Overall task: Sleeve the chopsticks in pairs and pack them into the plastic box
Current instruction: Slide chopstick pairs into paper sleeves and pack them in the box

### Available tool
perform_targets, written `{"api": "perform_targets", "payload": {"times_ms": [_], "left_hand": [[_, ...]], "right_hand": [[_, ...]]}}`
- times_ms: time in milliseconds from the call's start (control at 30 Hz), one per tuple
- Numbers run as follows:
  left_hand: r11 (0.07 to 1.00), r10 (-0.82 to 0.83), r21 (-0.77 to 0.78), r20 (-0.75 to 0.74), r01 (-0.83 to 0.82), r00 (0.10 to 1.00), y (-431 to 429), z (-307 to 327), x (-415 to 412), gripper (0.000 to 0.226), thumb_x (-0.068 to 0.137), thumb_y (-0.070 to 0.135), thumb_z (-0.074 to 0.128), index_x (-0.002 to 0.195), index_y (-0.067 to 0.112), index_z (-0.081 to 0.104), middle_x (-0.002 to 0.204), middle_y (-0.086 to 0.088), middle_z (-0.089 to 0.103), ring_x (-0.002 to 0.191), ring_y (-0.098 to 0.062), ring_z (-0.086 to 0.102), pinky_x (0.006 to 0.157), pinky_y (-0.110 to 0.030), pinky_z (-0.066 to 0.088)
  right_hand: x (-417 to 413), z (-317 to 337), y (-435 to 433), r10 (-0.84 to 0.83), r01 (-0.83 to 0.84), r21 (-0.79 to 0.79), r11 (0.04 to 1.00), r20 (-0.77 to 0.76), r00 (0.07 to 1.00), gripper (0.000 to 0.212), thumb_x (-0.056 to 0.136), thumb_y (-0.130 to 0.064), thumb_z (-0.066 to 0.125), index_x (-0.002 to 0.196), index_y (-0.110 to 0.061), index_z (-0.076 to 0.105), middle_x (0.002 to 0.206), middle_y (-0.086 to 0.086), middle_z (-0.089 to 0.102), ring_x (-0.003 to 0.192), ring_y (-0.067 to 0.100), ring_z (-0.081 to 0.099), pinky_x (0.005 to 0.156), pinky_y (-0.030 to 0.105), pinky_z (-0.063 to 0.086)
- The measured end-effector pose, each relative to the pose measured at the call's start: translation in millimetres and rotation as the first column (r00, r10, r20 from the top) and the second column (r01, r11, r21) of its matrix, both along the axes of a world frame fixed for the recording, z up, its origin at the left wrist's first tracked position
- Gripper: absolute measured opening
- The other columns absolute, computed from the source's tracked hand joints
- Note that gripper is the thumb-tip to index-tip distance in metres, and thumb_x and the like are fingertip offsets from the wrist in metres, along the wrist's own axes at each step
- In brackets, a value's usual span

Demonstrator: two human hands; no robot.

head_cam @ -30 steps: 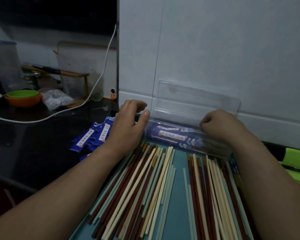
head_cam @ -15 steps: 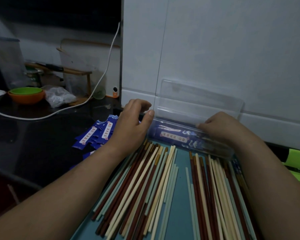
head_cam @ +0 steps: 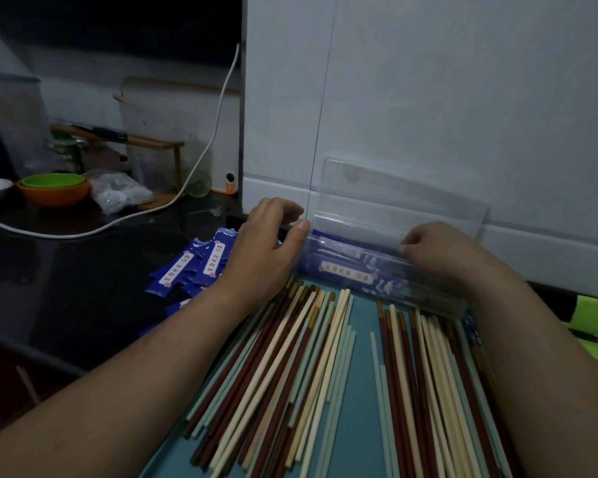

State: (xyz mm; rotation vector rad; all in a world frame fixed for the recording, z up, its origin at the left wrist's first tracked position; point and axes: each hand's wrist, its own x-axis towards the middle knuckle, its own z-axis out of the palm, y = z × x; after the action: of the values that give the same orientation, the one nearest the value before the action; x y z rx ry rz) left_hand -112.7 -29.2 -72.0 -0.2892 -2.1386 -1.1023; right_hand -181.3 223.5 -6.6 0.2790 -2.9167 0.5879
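— Where is the plastic box (head_cam: 377,288) to be found?

— It is laid crosswise at the far edge of the teal tray (head_cam: 359,339), close against the white panel (head_cam: 428,98). Its clear lid (head_cam: 394,198) is stood open and leaned back on that panel. Sleeved pairs (head_cam: 346,272) in blue wrappers are seen through the clear front wall, lying lengthwise inside.

— How is the left grip (head_cam: 263,250) set?

— It is closed round the box's left end. The thumb is pressed on the near corner and the fingers are curled over the far side.

— And the right grip (head_cam: 435,253)?

— It is laid over the right half of the box, with the fingers curled in at the front rim. Whether anything is pinched there cannot be told.

— What is spread on the tray?

— Loose chopsticks (head_cam: 290,357) in dark red, cream and pale green are laid in two fans, one under each forearm, with a bare strip of tray between them.

— And beside the tray?

— Empty blue sleeves (head_cam: 201,267) are heaped on the dark tabletop (head_cam: 83,288), just left of the left wrist. Farther back, a white cable (head_cam: 204,157) is trailed across the tabletop, and a green bowl (head_cam: 52,180) is nested in an orange bowl (head_cam: 54,198).
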Motion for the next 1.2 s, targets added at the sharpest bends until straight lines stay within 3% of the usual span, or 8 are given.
{"api": "perform_targets", "payload": {"times_ms": [67,233,333,433,700,933,1067,1200], "left_hand": [[1.000,-0.003,-0.004,-0.001,0.003,1.000,0.0,0.0,0.1,0.023,0.108,0.033,0.052,0.128,0.023,0.057,0.123,0.011,0.055,0.115,-0.001,0.056,0.093,-0.020,0.048],[1.000,-0.003,-0.003,0.004,0.003,1.000,-0.6,0.0,0.4,0.023,0.108,0.033,0.052,0.127,0.023,0.057,0.122,0.011,0.055,0.114,-0.001,0.056,0.092,-0.018,0.047],[1.000,-0.008,-0.001,0.011,0.008,1.000,-0.1,-0.4,0.8,0.022,0.108,0.033,0.052,0.126,0.023,0.058,0.121,0.012,0.055,0.114,0.000,0.056,0.091,-0.016,0.047],[1.000,-0.023,0.002,0.037,0.023,0.999,0.9,1.9,1.3,0.018,0.108,0.033,0.051,0.122,0.025,0.058,0.118,0.015,0.056,0.111,0.001,0.056,0.088,-0.014,0.046],[0.962,0.004,-0.267,0.198,0.050,0.980,6.3,26.9,11.1,0.011,0.105,0.039,0.054,0.110,0.031,0.061,0.109,0.014,0.057,0.107,-0.005,0.053,0.092,-0.031,0.048],[0.939,0.088,-0.344,0.242,0.001,0.966,5.2,28.8,38.9,0.009,0.104,0.035,0.058,0.102,0.028,0.063,0.101,0.012,0.058,0.093,-0.002,0.056,0.074,-0.020,0.042],[0.866,0.114,-0.485,0.437,0.126,0.892,19.0,28.0,58.1,0.015,0.102,0.042,0.060,0.094,0.029,0.064,0.089,0.008,0.066,0.082,-0.006,0.062,0.071,-0.033,0.050],[0.777,0.206,-0.604,0.510,0.177,0.835,38.1,23.7,63.1,0.024,0.095,0.049,0.066,0.100,0.025,0.065,0.099,0.004,0.069,0.091,-0.016,0.064,0.081,-0.037,0.055]], "right_hand": [[-1.0,-2.2,-1.4,0.012,-0.013,-0.013,1.000,-0.040,0.999,0.017,0.101,-0.022,0.060,0.098,-0.013,0.075,0.099,0.010,0.070,0.088,0.024,0.060,0.077,0.031,0.040],[1.3,0.6,-3.1,-0.012,0.015,0.035,0.999,-0.094,0.996,0.029,0.099,-0.032,0.062,0.074,-0.018,0.066,0.086,0.008,0.068,0.077,0.023,0.058,0.065,0.030,0.038],[4.6,-2.4,-5.7,0.010,-0.009,0.043,0.999,-0.016,1.000,0.040,0.102,-0.041,0.058,0.076,-0.012,0.069,0.075,0.006,0.064,0.070,0.019,0.058,0.058,0.029,0.035],[4.8,-2.1,-6.4,0.030,-0.031,-0.006,1.000,-0.101,0.994,0.052,0.105,-0.050,0.048,0.080,-0.014,0.075,0.079,0.005,0.069,0.072,0.019,0.061,0.063,0.030,0.040],[35.2,7.8,-26.4,0.291,-0.403,-0.213,0.890,-0.414,0.863,0.042,0.106,-0.041,0.053,0.077,-0.019,0.073,0.072,-0.013,0.068,0.064,-0.001,0.061,0.060,0.020,0.040],[50.5,5.3,-43.2,0.469,-0.496,-0.088,0.864,-0.224,0.855,0.040,0.104,-0.048,0.053,0.080,-0.022,0.071,0.070,-0.005,0.071,0.059,0.004,0.063,0.061,0.031,0.051],[54.5,0.0,-41.4,0.484,-0.496,0.082,0.865,0.128,0.866,0.024,0.102,-0.035,0.061,0.089,-0.019,0.073,0.071,-0.008,0.076,0.060,0.011,0.072,0.057,0.026,0.054],[52.4,-13.5,-47.6,0.457,-0.497,0.177,0.849,0.225,0.861,0.015,0.096,-0.025,0.065,0.087,-0.021,0.076,0.075,-0.006,0.077,0.063,0.011,0.074,0.056,0.023,0.052]]}}
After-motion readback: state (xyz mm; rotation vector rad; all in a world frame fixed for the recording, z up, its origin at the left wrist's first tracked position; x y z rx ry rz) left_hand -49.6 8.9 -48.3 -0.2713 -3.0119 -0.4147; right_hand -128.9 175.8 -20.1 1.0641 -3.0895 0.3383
